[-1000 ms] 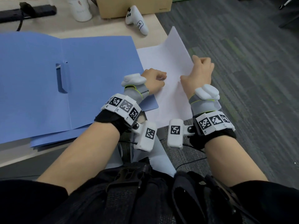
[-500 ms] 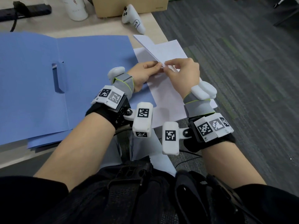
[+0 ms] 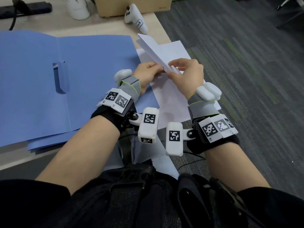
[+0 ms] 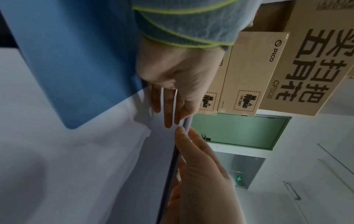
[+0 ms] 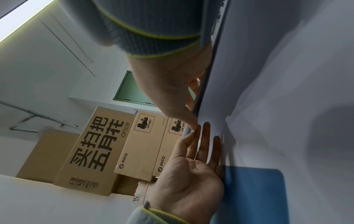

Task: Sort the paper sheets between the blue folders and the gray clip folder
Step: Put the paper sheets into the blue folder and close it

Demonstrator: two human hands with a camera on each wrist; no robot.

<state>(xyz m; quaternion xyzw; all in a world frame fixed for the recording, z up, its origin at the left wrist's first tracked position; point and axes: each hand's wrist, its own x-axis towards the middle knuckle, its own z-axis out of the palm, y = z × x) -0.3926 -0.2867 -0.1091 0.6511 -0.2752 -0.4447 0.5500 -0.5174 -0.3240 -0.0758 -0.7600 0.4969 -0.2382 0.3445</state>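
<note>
An open blue folder (image 3: 65, 76) lies on the desk, with more blue folders (image 3: 49, 142) stacked beneath it. White paper sheets (image 3: 171, 99) lie to its right, overhanging the desk edge. A thin sheaf of sheets (image 3: 153, 50) is raised on edge above them. My left hand (image 3: 154, 69) pinches its near edge, and my right hand (image 3: 176, 68) pinches the same edge just to the right. In the left wrist view the sheaf's edge (image 4: 184, 125) runs between thumb and fingers (image 4: 168, 112). The right wrist view shows my thumb (image 5: 180, 112) on it. No gray clip folder shows.
A white controller (image 3: 135, 17), a cardboard box (image 3: 131, 5) and a white cup (image 3: 77, 7) stand at the back of the desk. A black device (image 3: 24, 7) lies at the back left. Gray carpet (image 3: 246, 79) lies right of the desk edge.
One second ago both hands lay on the flat sheets. They have since lifted a sheaf by its near edge and now hold it raised between them.
</note>
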